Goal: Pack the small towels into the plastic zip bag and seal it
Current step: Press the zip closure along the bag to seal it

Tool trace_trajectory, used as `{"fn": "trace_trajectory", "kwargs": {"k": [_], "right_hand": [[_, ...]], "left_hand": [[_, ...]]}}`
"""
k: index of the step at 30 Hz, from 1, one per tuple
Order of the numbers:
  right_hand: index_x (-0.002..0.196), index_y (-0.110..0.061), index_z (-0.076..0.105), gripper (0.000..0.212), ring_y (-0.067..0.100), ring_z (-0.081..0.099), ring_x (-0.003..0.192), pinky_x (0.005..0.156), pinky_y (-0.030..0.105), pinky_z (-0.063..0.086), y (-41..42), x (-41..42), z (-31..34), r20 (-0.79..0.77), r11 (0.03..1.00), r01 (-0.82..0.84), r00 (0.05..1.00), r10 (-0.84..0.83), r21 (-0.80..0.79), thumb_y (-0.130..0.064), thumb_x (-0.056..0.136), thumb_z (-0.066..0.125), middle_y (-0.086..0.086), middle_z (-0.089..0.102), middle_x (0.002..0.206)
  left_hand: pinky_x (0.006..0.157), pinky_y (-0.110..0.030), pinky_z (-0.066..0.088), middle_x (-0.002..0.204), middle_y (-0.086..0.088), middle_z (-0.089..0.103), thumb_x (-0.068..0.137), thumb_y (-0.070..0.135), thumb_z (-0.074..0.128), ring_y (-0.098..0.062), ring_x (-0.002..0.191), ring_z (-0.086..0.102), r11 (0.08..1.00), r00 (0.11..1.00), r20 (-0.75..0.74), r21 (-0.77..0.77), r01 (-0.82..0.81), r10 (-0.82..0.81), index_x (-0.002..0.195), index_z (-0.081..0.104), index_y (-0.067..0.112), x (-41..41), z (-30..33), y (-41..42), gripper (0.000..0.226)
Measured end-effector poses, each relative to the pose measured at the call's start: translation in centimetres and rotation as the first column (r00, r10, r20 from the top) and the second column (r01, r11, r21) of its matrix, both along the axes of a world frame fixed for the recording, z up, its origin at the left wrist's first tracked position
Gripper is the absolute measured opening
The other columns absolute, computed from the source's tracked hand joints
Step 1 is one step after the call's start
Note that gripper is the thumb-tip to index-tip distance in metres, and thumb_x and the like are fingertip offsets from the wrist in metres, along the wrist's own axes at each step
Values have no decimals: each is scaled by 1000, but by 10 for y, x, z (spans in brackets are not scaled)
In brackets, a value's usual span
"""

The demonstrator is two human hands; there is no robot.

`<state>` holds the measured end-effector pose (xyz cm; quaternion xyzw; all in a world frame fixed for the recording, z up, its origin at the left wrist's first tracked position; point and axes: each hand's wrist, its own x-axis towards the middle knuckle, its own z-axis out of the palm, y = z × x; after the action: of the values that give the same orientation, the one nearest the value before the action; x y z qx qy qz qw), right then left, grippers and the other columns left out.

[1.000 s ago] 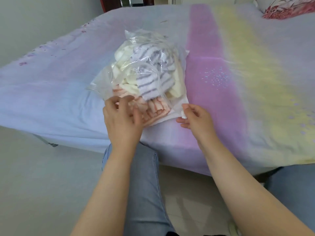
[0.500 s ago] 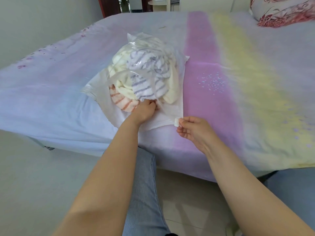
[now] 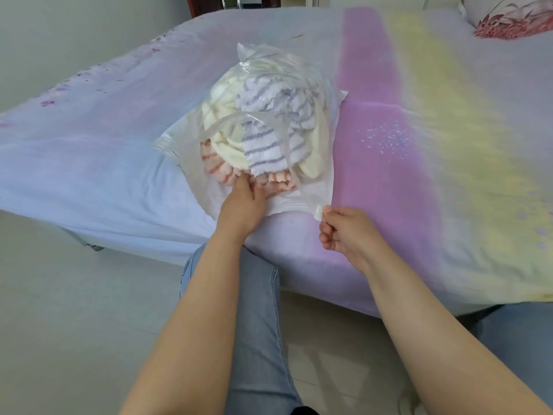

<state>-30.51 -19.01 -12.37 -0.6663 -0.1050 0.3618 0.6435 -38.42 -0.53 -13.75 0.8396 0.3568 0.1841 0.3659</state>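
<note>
Plastic zip bag point(image 3: 263, 91) now gapes; the left hand point(image 3: 244, 202) has pushed its fingers against the towels point(image 3: 263, 145) inside, while the right hand point(image 3: 344, 232) keeps pinching the slider point(image 3: 318, 211), sealing pending.

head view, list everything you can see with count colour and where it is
plastic zip bag: 1, clear, on the bed, mouth open toward the person
zip slider: 1, white, at the bag's near right corner
grey-striped towels: count unclear, white with grey stripes, inside the bag
cream towels: count unclear, pale yellow, inside the bag
pink-striped towel: at least 1, pink and white, at the bag's mouth
bed sheet: 1, lilac, pink and yellow bands, covering the bed
pillow: 1, red floral, far right corner
floor: pale, below
left hand: pressing the pink-striped towel in
right hand: pinch grip on the slider
</note>
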Motion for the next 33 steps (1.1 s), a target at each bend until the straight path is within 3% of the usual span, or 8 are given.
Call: {"fn": "trace_trajectory", "kwargs": {"k": [3,5,7,8,12,17,26,33], "right_hand": [[75,-14,48,28,16,42,48,45,21,42,-2,3,-1,26,999,-36,999,36,-3,-21,101,43,0,44,54],[73,-15,47,29,17,42,49,46,23,42,-3,4,-4,67,998,-55,996,56,-10,-22,101,43,-4,45,50],[71,-15,48,32,15,44,49,48,24,43,-4,5,-8,137,997,-70,988,73,-21,-23,101,42,-5,45,49],[69,-16,47,33,14,44,48,49,25,44,-4,6,-10,165,997,-76,983,78,-20,-24,101,42,-5,45,50],[67,-16,49,34,14,44,53,54,29,48,-5,8,-16,191,997,-78,979,77,-3,-21,100,43,0,45,55],[68,-13,46,31,9,42,46,48,21,44,-19,15,-21,369,992,-92,922,118,-88,-17,98,39,-9,44,46],[71,-12,48,30,5,38,44,48,22,41,-28,17,-38,366,998,-53,929,62,-33,-14,99,38,-14,42,45],[53,-25,50,41,10,36,45,45,26,36,-23,13,-35,185,984,35,980,-68,175,-15,92,44,-8,40,46]], "left_hand": [[94,-41,39,130,-9,56,102,37,36,-33,121,50,986,996,-89,168,8,7,128,49,13,-3,4,-6,38],[89,-41,42,118,-8,59,99,37,44,-29,109,53,900,979,149,393,-189,141,116,58,15,-15,0,-34,31],[66,-35,43,84,10,57,95,46,45,-12,79,53,923,906,395,272,-274,153,82,56,34,-28,-6,-77,21],[58,-31,39,68,11,54,93,54,42,-7,65,49,966,925,358,168,-194,124,68,50,33,-29,-10,-96,34],[64,-20,47,74,-1,71,94,59,46,-12,70,63,904,975,204,-393,166,-90,76,66,14,-8,-21,-126,52],[48,-19,37,42,5,54,96,47,50,-3,40,45,852,970,239,-499,156,-38,38,52,21,26,-15,-120,64],[46,-23,23,50,2,30,91,46,57,-10,46,27,814,965,165,-519,262,-205,59,43,13,21,-12,-109,48],[39,-19,30,41,-5,49,83,21,55,-14,36,43,643,906,409,-725,247,113,45,53,13,33,-13,-136,38]]}}
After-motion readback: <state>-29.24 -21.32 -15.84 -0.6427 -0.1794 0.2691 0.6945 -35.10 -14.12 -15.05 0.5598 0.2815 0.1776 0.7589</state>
